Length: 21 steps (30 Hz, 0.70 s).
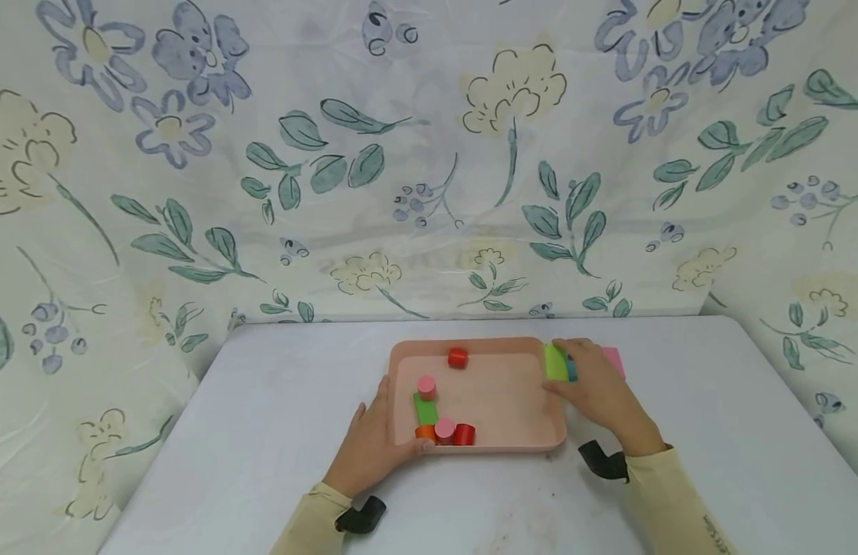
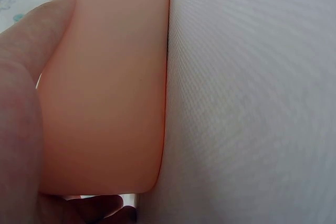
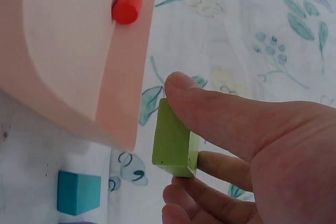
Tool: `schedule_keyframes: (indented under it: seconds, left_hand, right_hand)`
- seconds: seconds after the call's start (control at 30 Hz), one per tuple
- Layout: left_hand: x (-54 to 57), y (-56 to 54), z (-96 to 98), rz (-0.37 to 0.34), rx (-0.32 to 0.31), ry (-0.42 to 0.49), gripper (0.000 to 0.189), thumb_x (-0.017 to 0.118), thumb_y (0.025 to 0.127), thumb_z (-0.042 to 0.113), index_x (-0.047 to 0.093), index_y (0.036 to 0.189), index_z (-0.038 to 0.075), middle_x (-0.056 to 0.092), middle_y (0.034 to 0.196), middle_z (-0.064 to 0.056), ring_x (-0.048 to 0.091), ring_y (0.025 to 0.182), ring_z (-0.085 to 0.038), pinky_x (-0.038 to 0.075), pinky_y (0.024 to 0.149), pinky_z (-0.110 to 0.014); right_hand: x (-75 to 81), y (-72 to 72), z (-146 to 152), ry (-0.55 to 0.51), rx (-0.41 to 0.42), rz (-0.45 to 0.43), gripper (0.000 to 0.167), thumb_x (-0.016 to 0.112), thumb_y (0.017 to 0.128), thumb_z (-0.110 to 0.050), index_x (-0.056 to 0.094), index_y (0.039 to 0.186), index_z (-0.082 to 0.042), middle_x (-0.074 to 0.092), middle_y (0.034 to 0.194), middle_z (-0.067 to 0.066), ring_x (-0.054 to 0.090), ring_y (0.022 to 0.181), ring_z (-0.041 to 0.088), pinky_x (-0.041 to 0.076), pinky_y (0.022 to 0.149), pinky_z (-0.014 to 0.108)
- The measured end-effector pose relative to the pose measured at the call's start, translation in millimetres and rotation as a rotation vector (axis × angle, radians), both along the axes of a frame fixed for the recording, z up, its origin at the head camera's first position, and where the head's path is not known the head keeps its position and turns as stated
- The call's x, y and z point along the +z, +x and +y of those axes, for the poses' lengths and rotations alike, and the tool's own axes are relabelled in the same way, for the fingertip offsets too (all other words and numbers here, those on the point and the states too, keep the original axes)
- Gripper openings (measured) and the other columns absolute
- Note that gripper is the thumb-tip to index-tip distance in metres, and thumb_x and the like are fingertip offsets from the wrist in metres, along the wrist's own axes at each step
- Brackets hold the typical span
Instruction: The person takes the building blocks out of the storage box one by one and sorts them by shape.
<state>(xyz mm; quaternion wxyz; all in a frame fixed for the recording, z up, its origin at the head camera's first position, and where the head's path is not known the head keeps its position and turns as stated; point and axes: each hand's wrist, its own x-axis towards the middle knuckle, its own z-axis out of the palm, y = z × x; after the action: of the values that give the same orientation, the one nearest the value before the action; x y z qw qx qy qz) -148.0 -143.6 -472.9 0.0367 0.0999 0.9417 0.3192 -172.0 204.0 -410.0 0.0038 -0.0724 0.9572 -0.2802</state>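
- Holding the near-left corner of the peach, round-cornered, seemingly plastic tray, the left hand in the head view lays its fingers along the left wall and its thumb at the near rim, presumably to keep the tray from sliding on the white table.
- At the tray's right rim in the same view, the right hand pinches a yellow-green rectangular block; a teal block, partly hidden, and a flat-faced pink block show right of the tray.
- Inside the tray, a small red cylinder is near the far wall. Towards the left wall, a pink cylinder meets a green rectangular block; by the near wall cluster an orange piece, a second pink cylinder and a second red cylinder.
- In the left wrist view, fingers and thumb clasp the tray's corner from two sides, likely for steadiness.
- In the right wrist view, thumb and fingers press opposite faces of the yellow-green rectangular block, probably against twisting; it appears apart from the tray. The teal block sits just beside the tray.
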Motion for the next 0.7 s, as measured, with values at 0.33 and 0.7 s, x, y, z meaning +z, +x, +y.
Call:
schedule_keyframes:
  seconds: [0.33, 0.7]
  left_hand:
    - [0.0, -0.8, 1.4, -0.016, 0.004, 0.015, 0.125, 0.073, 0.075, 0.071, 0.011, 0.161, 0.005, 0.026, 0.164, -0.011, 0.038, 0.143, -0.033, 0.007, 0.119, -0.065]
    - [-1.3, 0.0, 0.4, -0.001, 0.004, 0.022, 0.126, 0.071, 0.075, 0.074, 0.012, 0.161, 0.003, 0.027, 0.164, -0.013, 0.039, 0.143, -0.034, 0.008, 0.119, -0.065]
  right_hand:
    - [0.8, -1.6, 18.1, 0.006, -0.027, 0.037, 0.068, 0.080, 0.087, -0.020, 0.049, 0.141, 0.007, 0.048, 0.140, 0.033, 0.049, 0.124, 0.047, 0.043, 0.102, 0.063]
    - [-3.3, -8.0, 36.7, 0.017, -0.034, 0.019, 0.068, 0.079, 0.087, -0.018, 0.048, 0.142, 0.008, 0.048, 0.140, 0.034, 0.049, 0.123, 0.048, 0.043, 0.102, 0.062]
